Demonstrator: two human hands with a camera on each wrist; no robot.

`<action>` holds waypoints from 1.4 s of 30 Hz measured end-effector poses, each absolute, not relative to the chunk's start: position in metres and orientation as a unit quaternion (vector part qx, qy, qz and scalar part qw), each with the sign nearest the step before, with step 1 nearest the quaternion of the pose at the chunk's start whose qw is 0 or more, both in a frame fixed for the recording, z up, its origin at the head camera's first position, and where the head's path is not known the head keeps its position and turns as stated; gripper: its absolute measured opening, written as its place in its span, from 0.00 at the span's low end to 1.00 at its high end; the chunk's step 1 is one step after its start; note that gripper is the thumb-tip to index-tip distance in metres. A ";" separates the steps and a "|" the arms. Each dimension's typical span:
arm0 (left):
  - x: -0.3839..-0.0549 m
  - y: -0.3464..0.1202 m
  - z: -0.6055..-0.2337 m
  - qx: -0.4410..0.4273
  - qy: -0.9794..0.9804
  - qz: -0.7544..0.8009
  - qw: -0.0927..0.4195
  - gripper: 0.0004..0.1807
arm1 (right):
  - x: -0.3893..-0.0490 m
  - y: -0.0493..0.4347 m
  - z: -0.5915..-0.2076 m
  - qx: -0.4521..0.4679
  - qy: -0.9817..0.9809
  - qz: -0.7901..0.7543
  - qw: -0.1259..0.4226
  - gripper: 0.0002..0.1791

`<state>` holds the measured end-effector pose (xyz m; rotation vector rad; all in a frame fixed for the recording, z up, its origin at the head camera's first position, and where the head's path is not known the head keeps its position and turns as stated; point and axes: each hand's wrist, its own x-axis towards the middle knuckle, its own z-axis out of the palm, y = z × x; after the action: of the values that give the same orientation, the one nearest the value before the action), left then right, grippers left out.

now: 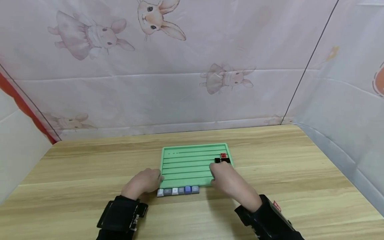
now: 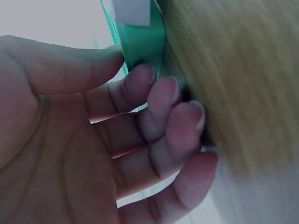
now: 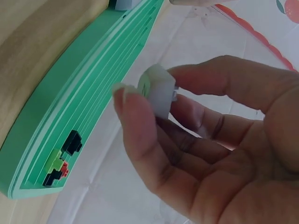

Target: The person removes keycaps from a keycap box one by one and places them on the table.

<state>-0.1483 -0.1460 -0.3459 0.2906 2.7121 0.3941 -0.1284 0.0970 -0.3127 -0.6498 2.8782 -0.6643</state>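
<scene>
A green ridged tray (image 1: 183,168) lies on the wooden table. My left hand (image 1: 145,181) holds the tray's left edge near the front corner, thumb on top and index finger against the side. Over the tray's right side is my right hand (image 1: 226,177). In the right wrist view it pinches a white keycap (image 3: 161,91) between thumb and fingers, small prongs showing on its underside. Close by in the tray are a red keycap (image 1: 223,155), black keycaps (image 1: 225,160) and a yellow-green keycap (image 3: 54,161). The head view hides the white keycap behind the hand.
A row of grey, white and purple keycaps (image 1: 181,191) runs along the tray's front edge. The wooden table (image 1: 90,160) extends to both sides. Behind it hangs a pale wall covering (image 1: 168,96) with rabbit drawings.
</scene>
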 end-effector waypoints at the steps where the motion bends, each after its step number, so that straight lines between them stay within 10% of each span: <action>1: -0.148 -0.146 -0.346 0.102 0.966 0.141 0.192 0.12 | -0.128 0.096 -0.313 -0.217 0.949 -0.220 0.057 0.08; 42: -0.149 -0.145 -0.345 0.092 0.967 0.134 0.198 0.12 | -0.122 0.087 -0.325 -0.238 0.948 -0.204 0.054 0.15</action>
<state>-0.1485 -0.1450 -0.3447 0.2566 2.7047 0.3748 -0.1221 0.0871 -0.3246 -0.7219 2.8804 -0.6193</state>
